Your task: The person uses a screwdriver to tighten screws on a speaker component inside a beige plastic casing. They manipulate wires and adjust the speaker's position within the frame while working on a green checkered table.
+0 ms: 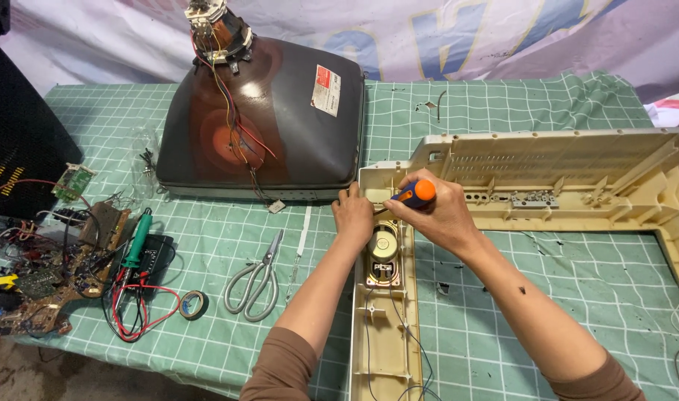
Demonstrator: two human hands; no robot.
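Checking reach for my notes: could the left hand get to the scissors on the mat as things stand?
Probably yes. The scissors lie in the open on the green mat, just to the left of the left hand, with nothing between them. That hand rests on the beige frame and holds nothing visible.

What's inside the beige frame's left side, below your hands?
An oval speaker sits in the frame, with thin wires running down from it. The left hand and right hand cover its upper edge and the screwdriver tip.
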